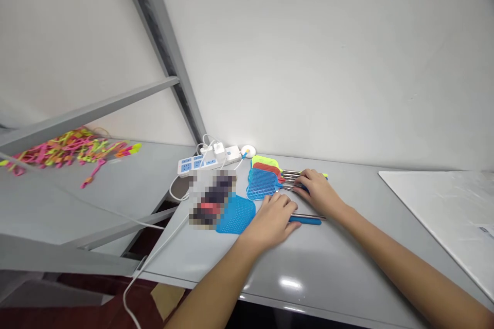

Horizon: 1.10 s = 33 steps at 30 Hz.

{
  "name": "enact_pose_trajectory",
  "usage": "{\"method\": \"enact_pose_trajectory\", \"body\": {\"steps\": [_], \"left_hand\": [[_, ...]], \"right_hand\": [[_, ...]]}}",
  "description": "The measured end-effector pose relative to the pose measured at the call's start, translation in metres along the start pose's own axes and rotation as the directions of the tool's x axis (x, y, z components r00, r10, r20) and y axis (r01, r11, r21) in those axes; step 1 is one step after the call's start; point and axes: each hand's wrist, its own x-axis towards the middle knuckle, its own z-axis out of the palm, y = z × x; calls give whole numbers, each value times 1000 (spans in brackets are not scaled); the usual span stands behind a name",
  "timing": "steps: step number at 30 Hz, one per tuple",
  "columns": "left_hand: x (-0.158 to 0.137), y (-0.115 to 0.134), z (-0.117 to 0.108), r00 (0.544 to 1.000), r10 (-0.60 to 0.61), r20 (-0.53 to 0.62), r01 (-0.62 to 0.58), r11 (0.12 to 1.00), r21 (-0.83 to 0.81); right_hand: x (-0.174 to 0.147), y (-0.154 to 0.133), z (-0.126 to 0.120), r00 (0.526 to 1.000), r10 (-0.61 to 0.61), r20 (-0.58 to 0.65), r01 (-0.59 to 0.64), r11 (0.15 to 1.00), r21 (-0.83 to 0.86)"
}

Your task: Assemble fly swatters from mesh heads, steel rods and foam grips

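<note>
Near the front of the grey table lies a blue fly swatter [236, 215], its mesh head pointing left. My left hand [273, 218] is closed over its shaft, and a blue handle and metal rods stick out on the right. Farther back is an overlapping group of swatters: a yellow-green fly swatter [266, 161], a red fly swatter [270, 168] and another blue fly swatter [263, 184]. My right hand [317, 190] curls over the metal shafts of this group, fingertips on them. How many shafts it grips is hidden.
A white power strip [229, 156] with plugs and cables stands behind a pixelated patch [212, 203]. A white cable [164, 244] hangs over the table edge. On the left, a shelf frame [162, 25] rises near a pile of colourful bands [77, 149]. A white board [443, 211] lies at right.
</note>
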Motion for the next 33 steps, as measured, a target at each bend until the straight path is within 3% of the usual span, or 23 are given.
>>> {"method": "enact_pose_trajectory", "body": {"steps": [8,11,13,16,19,22,25,29,31,33], "left_hand": [[-1,-2,-5,998,-30,-59,30,1000,-1],[-1,-1,-8,980,-29,-199,16,998,-69],[-3,-2,-8,918,-30,-396,-18,993,-119],[-7,-3,-10,764,-79,-640,0,993,-122],[-14,-4,-16,664,-115,-739,60,993,-101],[-20,-1,-26,613,-83,-786,47,996,-69],[-27,9,-31,626,-66,-777,-60,989,-133],[-36,31,-27,711,-181,-679,-124,919,-374],[-44,41,-23,737,-300,-605,-88,846,-526],[-54,49,-21,726,-424,-542,-18,776,-631]], "right_hand": [[15,-12,20,988,-153,13,153,984,-89],[10,-12,14,984,-180,-14,177,977,-116],[5,-10,3,983,-177,-52,168,975,-143],[-4,-11,-22,982,-141,-129,109,968,-226],[-18,-19,-53,980,-106,-167,57,960,-272],[-37,-35,-79,990,-69,-126,55,992,-110],[-57,-50,-96,999,-11,37,5,989,145],[-84,-66,-100,959,26,282,-118,942,314],[-95,-73,-96,963,20,267,-92,961,262],[-104,-80,-92,986,-44,163,24,992,123]]}}
